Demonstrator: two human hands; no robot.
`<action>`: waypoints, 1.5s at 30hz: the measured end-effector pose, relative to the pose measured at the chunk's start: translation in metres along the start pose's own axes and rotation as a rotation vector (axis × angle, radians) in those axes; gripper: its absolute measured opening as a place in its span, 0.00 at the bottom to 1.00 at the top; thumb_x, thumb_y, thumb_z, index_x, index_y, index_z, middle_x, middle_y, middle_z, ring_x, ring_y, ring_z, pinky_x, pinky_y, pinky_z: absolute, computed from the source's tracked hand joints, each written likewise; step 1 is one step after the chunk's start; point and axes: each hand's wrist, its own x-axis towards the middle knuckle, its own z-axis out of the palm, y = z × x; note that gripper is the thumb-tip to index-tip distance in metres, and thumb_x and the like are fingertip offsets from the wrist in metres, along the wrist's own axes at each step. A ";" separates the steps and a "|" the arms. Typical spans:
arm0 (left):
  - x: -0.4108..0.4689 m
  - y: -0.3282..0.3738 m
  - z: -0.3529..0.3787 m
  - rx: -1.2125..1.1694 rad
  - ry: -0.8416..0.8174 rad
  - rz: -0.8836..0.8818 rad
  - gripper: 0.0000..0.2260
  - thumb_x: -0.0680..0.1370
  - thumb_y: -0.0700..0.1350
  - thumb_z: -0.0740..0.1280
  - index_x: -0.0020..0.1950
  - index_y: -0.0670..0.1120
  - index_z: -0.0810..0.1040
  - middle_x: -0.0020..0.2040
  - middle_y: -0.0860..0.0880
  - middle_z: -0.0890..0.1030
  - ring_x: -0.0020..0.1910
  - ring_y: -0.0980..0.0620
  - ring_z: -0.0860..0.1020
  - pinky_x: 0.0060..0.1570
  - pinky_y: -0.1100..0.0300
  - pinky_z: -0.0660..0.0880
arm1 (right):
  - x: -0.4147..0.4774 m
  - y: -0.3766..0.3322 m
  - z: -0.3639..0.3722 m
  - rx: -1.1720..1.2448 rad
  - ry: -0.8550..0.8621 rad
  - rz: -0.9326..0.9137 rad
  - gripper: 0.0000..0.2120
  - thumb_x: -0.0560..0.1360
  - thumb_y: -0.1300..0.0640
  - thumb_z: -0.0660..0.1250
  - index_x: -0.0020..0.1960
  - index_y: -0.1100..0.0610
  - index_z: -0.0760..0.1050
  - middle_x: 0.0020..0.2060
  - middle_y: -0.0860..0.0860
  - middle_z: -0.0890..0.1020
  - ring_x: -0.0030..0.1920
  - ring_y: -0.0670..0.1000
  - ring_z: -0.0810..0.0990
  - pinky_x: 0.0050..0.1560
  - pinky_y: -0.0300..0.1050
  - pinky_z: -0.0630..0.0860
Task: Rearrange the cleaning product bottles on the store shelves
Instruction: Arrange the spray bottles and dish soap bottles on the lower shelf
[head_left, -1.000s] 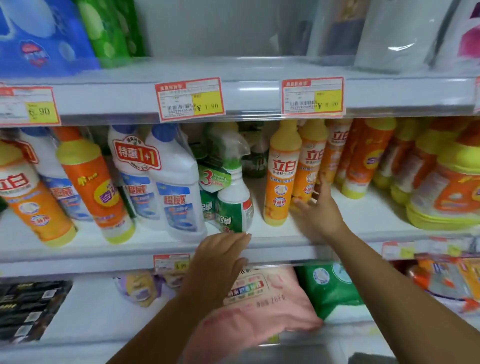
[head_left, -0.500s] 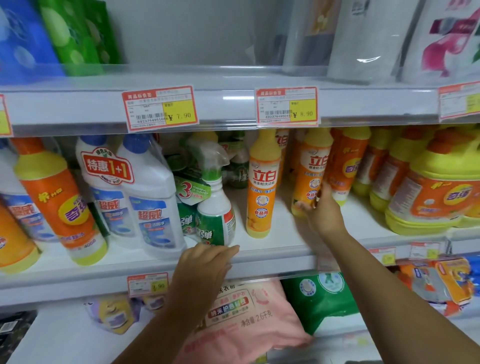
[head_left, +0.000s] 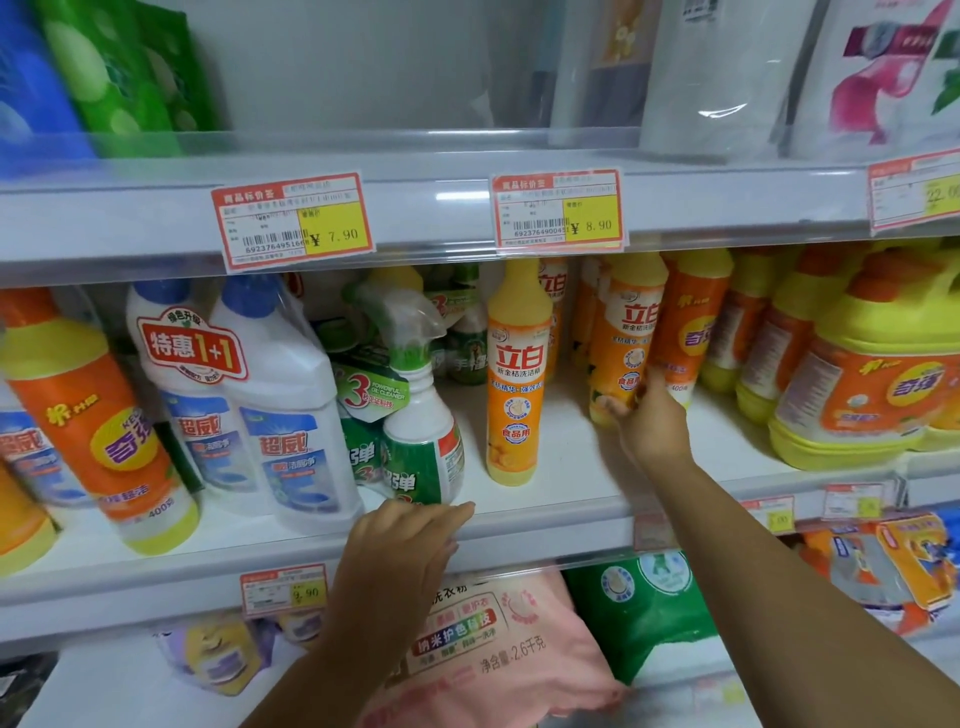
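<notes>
On the middle shelf (head_left: 561, 499) a slim yellow-and-orange dish soap bottle (head_left: 517, 374) stands alone near the front. Behind and to its right a second, similar bottle (head_left: 626, 332) stands deeper in, and my right hand (head_left: 652, 421) wraps around its lower part. My left hand (head_left: 405, 540) rests flat on the shelf's front lip, fingers together, holding nothing, just below a green-and-white spray bottle (head_left: 421, 415). Two white bottles with blue caps (head_left: 244, 405), bundled together, stand left of the spray bottle.
Orange bottles with yellow shoulders (head_left: 88, 421) lean at the far left; large yellow-and-orange jugs (head_left: 872, 384) fill the right. The upper shelf edge with price tags (head_left: 293, 221) hangs close above the bottle tops. Pink (head_left: 498, 649) and green bags (head_left: 649, 603) lie below.
My right hand has slid deeper and rightward from the shelf floor onto the rear soap bottle. The view shifted right. My left hand has stayed on the shelf lip.
</notes>
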 end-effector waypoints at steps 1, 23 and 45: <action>0.000 0.000 0.000 -0.007 -0.002 -0.003 0.16 0.75 0.50 0.58 0.59 0.52 0.78 0.49 0.57 0.82 0.44 0.52 0.76 0.44 0.56 0.72 | 0.001 0.001 0.000 -0.009 0.006 0.012 0.25 0.73 0.55 0.71 0.67 0.56 0.66 0.60 0.57 0.79 0.59 0.61 0.77 0.57 0.50 0.70; 0.000 -0.004 -0.002 -0.080 -0.106 -0.072 0.16 0.75 0.48 0.64 0.62 0.55 0.75 0.53 0.59 0.81 0.48 0.54 0.73 0.47 0.56 0.69 | -0.066 -0.061 0.024 0.097 -0.297 -0.033 0.30 0.69 0.52 0.75 0.65 0.54 0.65 0.59 0.50 0.77 0.51 0.49 0.77 0.54 0.48 0.76; 0.000 -0.005 0.000 -0.120 -0.072 -0.082 0.16 0.74 0.49 0.61 0.61 0.55 0.76 0.52 0.58 0.82 0.48 0.57 0.69 0.45 0.55 0.70 | -0.045 -0.012 -0.041 0.070 -0.091 0.085 0.30 0.69 0.54 0.74 0.67 0.54 0.65 0.57 0.50 0.78 0.52 0.52 0.78 0.54 0.49 0.74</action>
